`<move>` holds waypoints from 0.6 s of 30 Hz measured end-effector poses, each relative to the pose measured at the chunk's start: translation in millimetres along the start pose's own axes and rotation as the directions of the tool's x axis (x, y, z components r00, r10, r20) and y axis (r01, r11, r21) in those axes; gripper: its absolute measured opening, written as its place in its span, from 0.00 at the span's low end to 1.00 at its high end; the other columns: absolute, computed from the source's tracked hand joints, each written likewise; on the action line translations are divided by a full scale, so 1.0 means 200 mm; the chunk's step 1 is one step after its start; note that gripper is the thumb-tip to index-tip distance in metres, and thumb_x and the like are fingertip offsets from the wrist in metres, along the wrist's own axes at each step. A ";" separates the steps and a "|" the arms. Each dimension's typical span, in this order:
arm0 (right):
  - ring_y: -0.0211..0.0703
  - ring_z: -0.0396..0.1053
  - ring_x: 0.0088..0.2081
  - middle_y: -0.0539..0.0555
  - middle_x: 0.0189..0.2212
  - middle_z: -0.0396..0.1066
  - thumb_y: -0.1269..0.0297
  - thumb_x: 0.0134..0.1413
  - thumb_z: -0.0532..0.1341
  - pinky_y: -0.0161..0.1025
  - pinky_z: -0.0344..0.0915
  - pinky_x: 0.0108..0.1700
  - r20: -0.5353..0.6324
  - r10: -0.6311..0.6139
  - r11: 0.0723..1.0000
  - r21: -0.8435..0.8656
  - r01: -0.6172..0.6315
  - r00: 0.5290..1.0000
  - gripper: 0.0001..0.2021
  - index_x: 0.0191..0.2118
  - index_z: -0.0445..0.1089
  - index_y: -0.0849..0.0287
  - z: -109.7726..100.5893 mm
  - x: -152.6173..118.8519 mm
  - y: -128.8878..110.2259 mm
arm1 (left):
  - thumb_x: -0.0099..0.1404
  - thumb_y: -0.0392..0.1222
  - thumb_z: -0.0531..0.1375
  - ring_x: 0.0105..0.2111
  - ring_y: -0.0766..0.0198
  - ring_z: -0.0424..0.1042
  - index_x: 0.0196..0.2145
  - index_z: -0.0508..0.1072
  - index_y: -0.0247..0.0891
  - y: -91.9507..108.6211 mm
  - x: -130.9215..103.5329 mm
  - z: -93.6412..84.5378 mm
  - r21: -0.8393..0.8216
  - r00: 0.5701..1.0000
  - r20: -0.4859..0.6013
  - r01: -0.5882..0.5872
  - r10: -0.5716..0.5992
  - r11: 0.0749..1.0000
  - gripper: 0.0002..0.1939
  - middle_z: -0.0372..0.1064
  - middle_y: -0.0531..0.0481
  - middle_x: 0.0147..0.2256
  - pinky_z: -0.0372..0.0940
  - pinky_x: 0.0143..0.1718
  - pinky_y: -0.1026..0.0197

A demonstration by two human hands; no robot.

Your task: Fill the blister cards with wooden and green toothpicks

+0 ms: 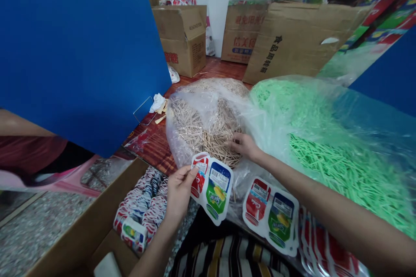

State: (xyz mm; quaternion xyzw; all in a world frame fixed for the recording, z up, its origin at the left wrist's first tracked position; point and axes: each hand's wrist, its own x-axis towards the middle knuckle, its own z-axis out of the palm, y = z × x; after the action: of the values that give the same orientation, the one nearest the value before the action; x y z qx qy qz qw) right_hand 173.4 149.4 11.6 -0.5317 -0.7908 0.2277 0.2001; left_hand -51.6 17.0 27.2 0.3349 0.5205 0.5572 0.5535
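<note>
A flat, joined two-part packet (217, 190), one half red with "Cola" and the other green and blue with "Sprite", is pinched between the thumb and fingers of my left hand (181, 186). My right hand (245, 146) reaches into a clear plastic bag of thin beige sticks (198, 123). Its fingers are a little apart and touch the sticks. Below my right forearm lies another Cola and Sprite packet (270, 214). A row of similar packets (328, 246) overlaps to its right.
At lower left an open carton (74, 229) holds rows of packed packets (143, 207). A bag of green sticks (351, 164) lies on the right. Cardboard boxes (183, 39) stand behind, and a blue panel (81, 43) rises at left. Another person's arm (19, 125) shows beyond the panel.
</note>
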 end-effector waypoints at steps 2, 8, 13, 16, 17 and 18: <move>0.39 0.64 0.29 0.52 0.26 0.69 0.51 0.55 0.55 0.33 0.59 0.32 -0.027 0.012 1.000 0.029 -0.011 1.000 0.18 0.26 0.67 0.62 0.00 0.00 0.00 | 0.55 0.46 0.64 0.23 0.66 0.69 0.31 0.77 0.35 0.00 0.01 -0.01 0.026 1.000 -0.013 -0.011 0.011 1.000 0.11 0.74 0.53 0.24 0.65 0.27 0.64; 0.43 0.66 0.32 0.54 0.28 0.71 0.50 0.57 0.52 0.35 0.61 0.35 -0.102 0.102 0.983 0.165 -0.084 0.990 0.18 0.31 0.68 0.61 0.02 0.00 0.00 | 0.54 0.47 0.63 0.24 0.65 0.69 0.28 0.77 0.34 0.03 -0.01 0.00 0.165 0.999 -0.021 -0.037 0.041 0.986 0.11 0.74 0.52 0.24 0.64 0.27 0.65; 0.45 0.69 0.38 0.57 0.34 0.73 0.51 0.60 0.47 0.37 0.64 0.39 -0.100 0.198 0.930 0.333 -0.155 0.975 0.20 0.34 0.67 0.61 0.00 -0.01 -0.05 | 0.56 0.46 0.62 0.23 0.66 0.67 0.26 0.75 0.34 0.01 -0.02 0.02 0.207 0.997 0.033 -0.069 0.063 0.976 0.11 0.70 0.54 0.21 0.63 0.26 0.67; 0.44 0.71 0.38 0.59 0.36 0.73 0.52 0.64 0.39 0.38 0.67 0.39 -0.028 0.283 0.838 0.493 -0.233 0.959 0.22 0.39 0.63 0.60 -0.01 0.00 -0.08 | 0.58 0.46 0.61 0.23 0.66 0.67 0.29 0.76 0.34 0.00 -0.01 0.05 0.206 0.995 0.084 -0.077 0.060 0.975 0.12 0.69 0.54 0.21 0.62 0.26 0.67; 0.44 0.72 0.37 0.59 0.36 0.74 0.53 0.65 0.37 0.38 0.68 0.37 0.014 0.315 0.793 0.546 -0.271 0.949 0.21 0.41 0.61 0.60 -0.01 0.01 -0.09 | 0.59 0.47 0.61 0.23 0.67 0.66 0.29 0.76 0.34 -0.01 -0.01 0.05 0.204 0.993 0.101 -0.079 0.059 0.976 0.12 0.69 0.54 0.22 0.62 0.26 0.67; 0.44 0.73 0.36 0.59 0.35 0.74 0.54 0.65 0.37 0.38 0.69 0.36 0.056 0.342 0.747 0.590 -0.308 0.938 0.20 0.41 0.60 0.59 -0.01 0.01 -0.10 | 0.59 0.47 0.60 0.24 0.66 0.66 0.30 0.76 0.34 -0.01 -0.01 0.06 0.205 0.991 0.116 -0.084 0.061 0.975 0.12 0.69 0.54 0.22 0.62 0.26 0.67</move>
State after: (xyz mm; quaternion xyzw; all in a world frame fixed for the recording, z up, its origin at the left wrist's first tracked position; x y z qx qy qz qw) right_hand 158.8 144.7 26.0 -0.5785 -0.5698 0.4783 0.3344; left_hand -38.7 18.0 28.8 0.4402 0.5328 0.4997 0.5221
